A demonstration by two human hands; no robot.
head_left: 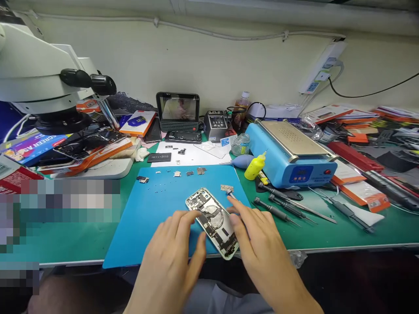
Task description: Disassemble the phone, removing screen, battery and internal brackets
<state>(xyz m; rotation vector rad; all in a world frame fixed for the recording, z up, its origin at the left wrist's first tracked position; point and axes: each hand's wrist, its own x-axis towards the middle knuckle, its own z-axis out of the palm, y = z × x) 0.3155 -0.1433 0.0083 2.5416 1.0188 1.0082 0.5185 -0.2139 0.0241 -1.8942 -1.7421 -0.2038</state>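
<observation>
An opened smartphone body (225, 231) lies tilted on the blue mat (131, 235), its inner parts facing up. My left hand (170, 248) is at the phone's left side; the index fingertip touches the edge, with the thumb spread apart. At the right edge, my right hand (258, 240) curls its fingers around a small screwdriver (229, 192), of which only the rounded end shows. Its tip is hidden by the hand. Beyond the phone, a metal shield plate (201, 171), a camera-like module (142, 179) and several tiny screws lie on the mat.
A blue heating plate machine (294, 152), a yellow squeeze bottle (255, 166) and several screwdrivers (275, 211) stand or lie to the right. A microscope (42, 78) overhangs the left. Behind the mat are a phone battery (159, 157) and a small display (178, 111).
</observation>
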